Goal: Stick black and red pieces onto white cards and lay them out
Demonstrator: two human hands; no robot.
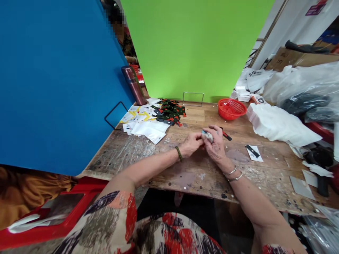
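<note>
Both my hands meet over the middle of the worn wooden table point(185, 173). My left hand point(191, 144) is closed in a pinch on a small pale packet point(207, 135) with a blue edge. My right hand point(215, 143) curls around the same packet from the right, fingers bent over it. A small black and red piece point(226, 135) lies on the table just beyond my right hand. A heap of black, red and green tags point(170, 112) sits farther back, next to white and yellow packets point(144, 121).
A red basket point(231, 108) stands at the back right, with white plastic bags point(275, 125) beside it. A blue panel point(53, 84) stands left, a green panel point(193, 46) behind. A maroon flask point(134, 84) stands in between. A black strip on white card point(253, 152) lies right.
</note>
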